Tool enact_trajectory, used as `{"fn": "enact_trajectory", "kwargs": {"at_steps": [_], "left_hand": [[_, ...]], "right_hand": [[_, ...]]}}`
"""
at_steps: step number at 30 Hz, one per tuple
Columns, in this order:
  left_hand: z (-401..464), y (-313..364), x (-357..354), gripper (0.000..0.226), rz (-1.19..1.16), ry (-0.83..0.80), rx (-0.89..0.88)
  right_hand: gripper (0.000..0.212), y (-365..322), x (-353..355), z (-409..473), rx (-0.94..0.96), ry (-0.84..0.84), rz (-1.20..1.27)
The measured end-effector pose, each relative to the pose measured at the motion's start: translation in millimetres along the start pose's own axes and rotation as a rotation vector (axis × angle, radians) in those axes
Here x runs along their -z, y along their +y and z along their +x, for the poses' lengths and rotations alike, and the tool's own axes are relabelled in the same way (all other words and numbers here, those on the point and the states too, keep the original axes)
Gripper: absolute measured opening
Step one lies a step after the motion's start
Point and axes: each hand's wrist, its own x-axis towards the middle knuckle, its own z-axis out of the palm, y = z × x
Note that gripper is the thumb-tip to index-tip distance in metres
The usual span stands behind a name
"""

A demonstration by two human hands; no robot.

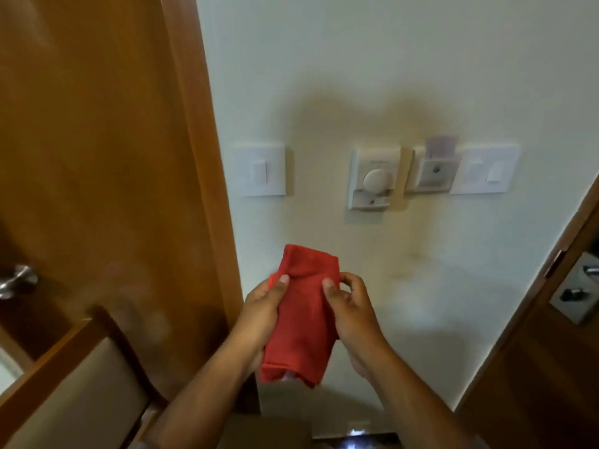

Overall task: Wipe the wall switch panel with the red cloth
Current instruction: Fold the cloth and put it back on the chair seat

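A folded red cloth hangs upright between both hands, below the wall fittings and clear of the wall. My left hand grips its left edge with the thumb on top; my right hand pinches its right edge. On the white wall above sit a single white switch panel at the left, a round-dial control in the middle, a key-card holder with a card in it, and a second white switch panel at the right. Neither hand touches any of them.
A brown wooden door with a metal handle fills the left side. Another wooden door with a metal lock plate stands at the right edge. A chair back sits at lower left. Dark smudges mark the wall below the panels.
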Motion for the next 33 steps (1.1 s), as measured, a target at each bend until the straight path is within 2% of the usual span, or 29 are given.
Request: {"fn": "enact_trajectory", "kwargs": {"at_steps": [2, 5, 7, 9, 11, 14, 19, 22, 26, 28, 31, 33], "left_hand": [[-4.0, -13.9, 22.9, 0.031, 0.054, 0.057, -0.010], [-7.4, -45.4, 64.4, 0.027, 0.118, 0.155, 0.022], [-12.1, -68.0, 90.1, 0.021, 0.165, 0.182, 0.084], [-16.7, -91.7, 117.0, 0.012, 0.230, 0.157, 0.146], [-24.1, -125.1, 148.8, 0.015, 0.283, 0.140, 0.215], [-43.2, -188.1, 199.7, 0.021, 0.290, 0.191, 0.354], [-52.7, -271.3, 261.7, 0.019, 0.285, 0.288, 0.544], [-50.4, -313.3, 298.4, 0.038, 0.332, 0.320, 0.593], [-35.4, -361.4, 337.0, 0.047, 0.379, 0.366, 0.610], [-27.7, -380.6, 352.5, 0.060, 0.491, 0.290, 0.618], [-23.8, -408.3, 368.9, 0.087, 0.831, 0.071, 0.646], [-22.4, -416.5, 368.6, 0.097, 0.967, 0.023, 0.642]], "right_hand": [[0.023, 21.6, -14.9, -8.6, -0.030, -0.058, -0.117], [0.056, 58.6, -37.4, -20.6, -0.136, -0.201, -0.240], [0.067, 89.1, -47.0, -31.8, -0.239, -0.283, -0.224], [0.070, 124.0, -54.9, -42.9, -0.317, -0.296, -0.186], [0.074, 172.2, -65.7, -54.2, -0.393, -0.273, -0.158], [0.079, 256.2, -88.9, -78.9, -0.522, -0.297, -0.177], [0.083, 359.4, -125.9, -101.0, -0.678, -0.325, -0.204], [0.081, 413.7, -150.5, -107.2, -0.719, -0.360, -0.249], [0.081, 471.4, -170.3, -101.8, -0.664, -0.352, -0.290], [0.082, 487.6, -176.3, -100.4, -0.646, -0.344, -0.299], [0.081, 505.5, -177.8, -103.1, -0.581, -0.346, -0.398], [0.079, 512.0, -175.0, -103.6, -0.562, -0.320, -0.481]]}}
